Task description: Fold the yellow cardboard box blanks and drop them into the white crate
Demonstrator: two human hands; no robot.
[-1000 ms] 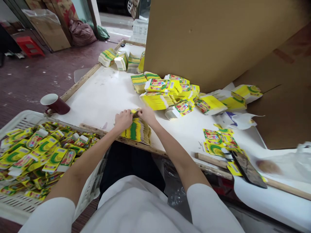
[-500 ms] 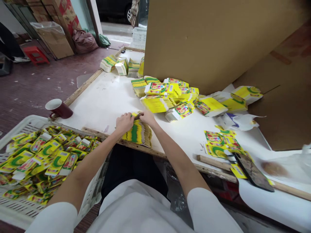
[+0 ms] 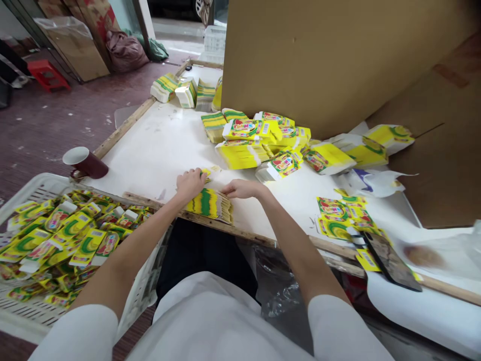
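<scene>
left hand [image 3: 191, 181] lies flat, grip apart, on the carton stack [image 3: 208, 204] at the desk [image 3: 158, 145] edge; right hand [image 3: 240, 189] touches its side, can't tell its grip.

The fanned stack of flat cartons [image 3: 208, 204] under the left hand [image 3: 191, 183] and at the right hand [image 3: 240, 189] is printed card. Its yellow and green faces are glossy and its cut edges dull. It lies on a table sheet [image 3: 158, 150] of matt white paper, slightly scuffed. Just nearer than the hands runs an edge batten [image 3: 244, 232] of raw, rough wood. Left of the grip, the crate [image 3: 35, 184] is white moulded plastic lattice and the mug [image 3: 84, 161] is shiny maroon glazed ceramic. Beyond the grip stands matt brown cardboard [image 3: 319, 60]. Far to the right, the phone [image 3: 391, 260] has a glossy glass face.
</scene>
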